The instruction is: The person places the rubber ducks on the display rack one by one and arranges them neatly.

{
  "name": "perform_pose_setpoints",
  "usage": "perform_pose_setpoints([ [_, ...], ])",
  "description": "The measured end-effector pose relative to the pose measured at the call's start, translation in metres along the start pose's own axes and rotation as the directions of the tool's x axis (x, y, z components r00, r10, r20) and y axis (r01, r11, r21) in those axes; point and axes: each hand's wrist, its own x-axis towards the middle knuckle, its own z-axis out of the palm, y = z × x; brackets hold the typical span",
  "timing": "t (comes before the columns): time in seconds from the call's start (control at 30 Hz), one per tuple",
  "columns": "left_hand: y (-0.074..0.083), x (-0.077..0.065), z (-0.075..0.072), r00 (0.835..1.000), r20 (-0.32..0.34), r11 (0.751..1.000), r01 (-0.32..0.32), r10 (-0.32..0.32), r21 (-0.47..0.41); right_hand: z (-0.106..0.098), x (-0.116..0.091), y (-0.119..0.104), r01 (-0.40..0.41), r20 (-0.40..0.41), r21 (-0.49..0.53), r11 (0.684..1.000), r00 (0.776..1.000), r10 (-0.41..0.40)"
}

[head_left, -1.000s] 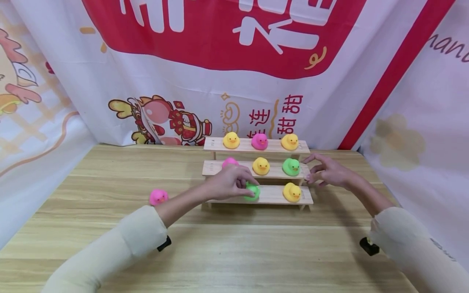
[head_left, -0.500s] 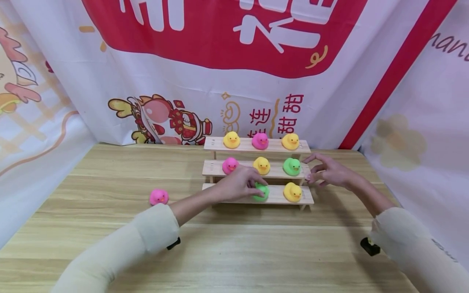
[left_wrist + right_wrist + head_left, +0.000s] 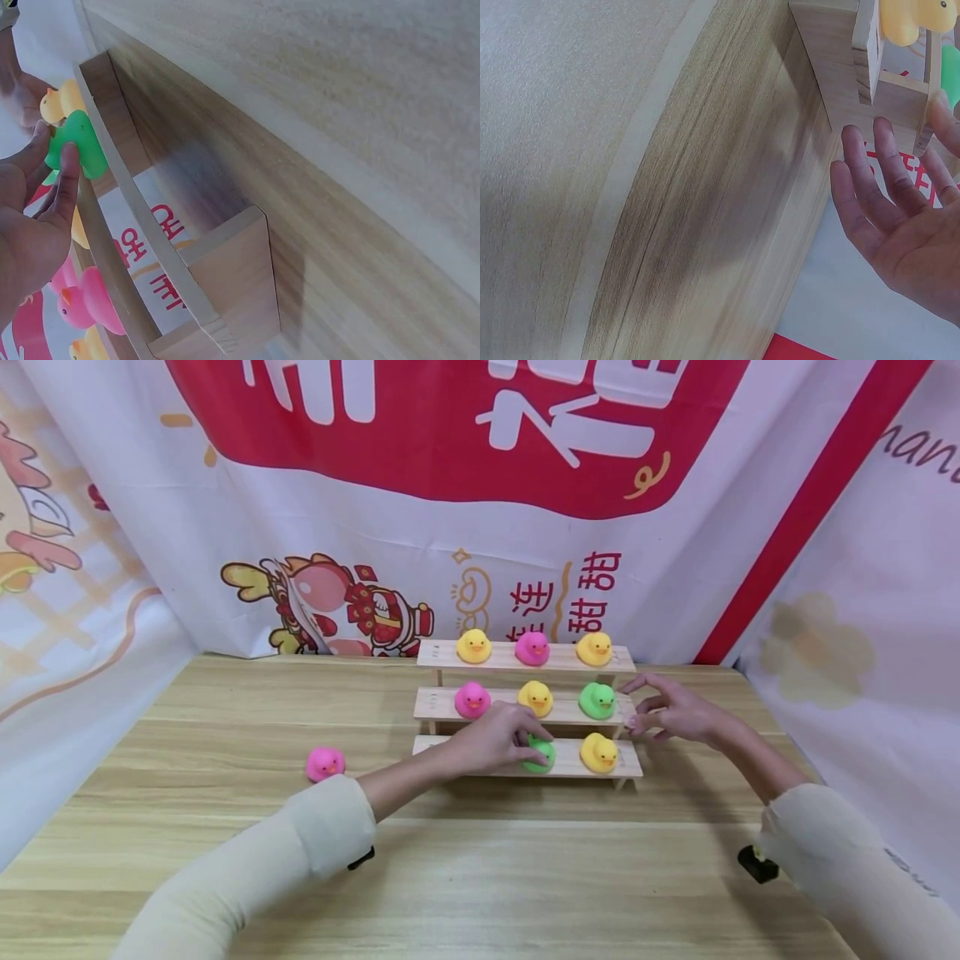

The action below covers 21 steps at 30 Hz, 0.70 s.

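Note:
My left hand (image 3: 501,739) pinches a green rubber duck (image 3: 542,756) between thumb and fingers at the middle of the lowest tier of a wooden three-tier stand (image 3: 566,770). A yellow duck (image 3: 599,753) sits right of it on that tier. In the left wrist view the green duck (image 3: 79,146) shows from its back. At the stand's right end, my right hand (image 3: 678,714) holds the end of the middle tier between thumb and index finger. Its other fingers stretch away loosely, as the right wrist view shows.
The middle tier bears a pink duck (image 3: 472,700), a yellow duck (image 3: 536,699) and a green duck (image 3: 597,701). On top sit a yellow duck (image 3: 474,647), a pink duck (image 3: 532,649) and another yellow duck (image 3: 594,649). A lone pink duck (image 3: 326,764) rests on the table (image 3: 480,877).
My left hand has shifted right along the lowest tier with the green duck, closer to the yellow one. The middle tier's pink duck now shows fully. My right hand has stayed put.

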Motion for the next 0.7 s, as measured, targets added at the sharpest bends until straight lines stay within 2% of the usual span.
perform_pose_setpoints([
  [0.43,0.001,-0.002,-0.003,0.999,0.014,0.999,0.033,-0.033,0.004,0.0,0.0,0.001,-0.003,0.007,-0.009,1.0,1.0,0.004],
  [0.7,0.002,-0.008,-0.011,0.998,-0.001,0.998,0.059,-0.059,-0.025,-0.001,0.0,0.001,0.001,0.005,-0.01,1.0,1.0,-0.001],
])
